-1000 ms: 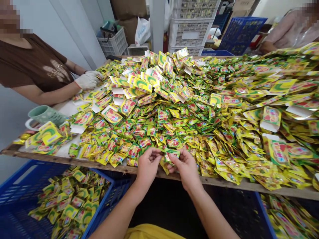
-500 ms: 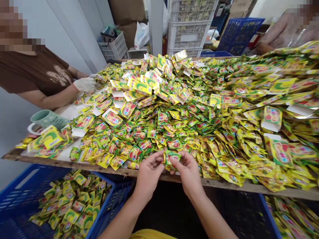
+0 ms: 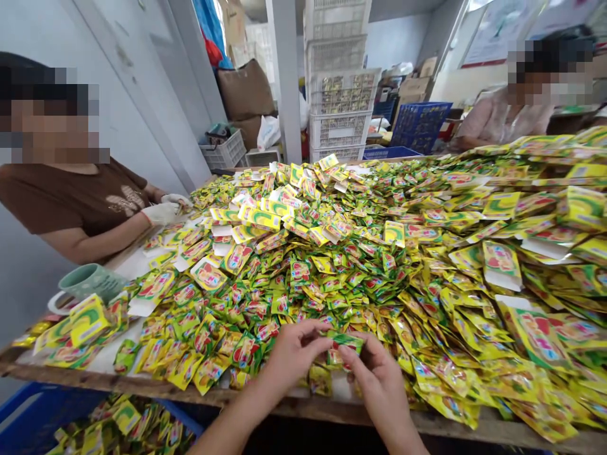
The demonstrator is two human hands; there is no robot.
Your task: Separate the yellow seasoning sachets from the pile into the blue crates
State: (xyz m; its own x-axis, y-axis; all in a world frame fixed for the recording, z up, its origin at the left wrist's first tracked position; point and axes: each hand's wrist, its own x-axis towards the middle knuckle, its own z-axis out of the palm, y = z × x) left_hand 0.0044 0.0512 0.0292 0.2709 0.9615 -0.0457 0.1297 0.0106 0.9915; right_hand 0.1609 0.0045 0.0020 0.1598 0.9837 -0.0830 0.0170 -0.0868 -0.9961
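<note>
A small green and yellow candy packet (image 3: 348, 342) is held between my two hands just above the table's near edge. My left hand (image 3: 300, 351) pinches its left end with thumb and fingers. On the other side my right hand (image 3: 379, 374) grips the packet, the thumb lying across its front. Around and beyond both hands spreads a deep heap of similar packets (image 3: 303, 303), green and yellow with red fruit prints. Among them lie flat small cartons (image 3: 208, 274) with white flaps. The fingertips behind the packet are partly hidden.
A green mug (image 3: 92, 282) stands at the table's left end. Below the wooden edge (image 3: 199, 399) is a blue crate (image 3: 28, 417) of packets. A gloved co-worker (image 3: 164, 213) works at left; another person (image 3: 502, 120) sits at far right. White crates (image 3: 339, 129) are stacked behind.
The camera view has tilted up, so the table sits lower and more of the room shows. Both hands still hold the packet, which now looks more edge-on and turned.
</note>
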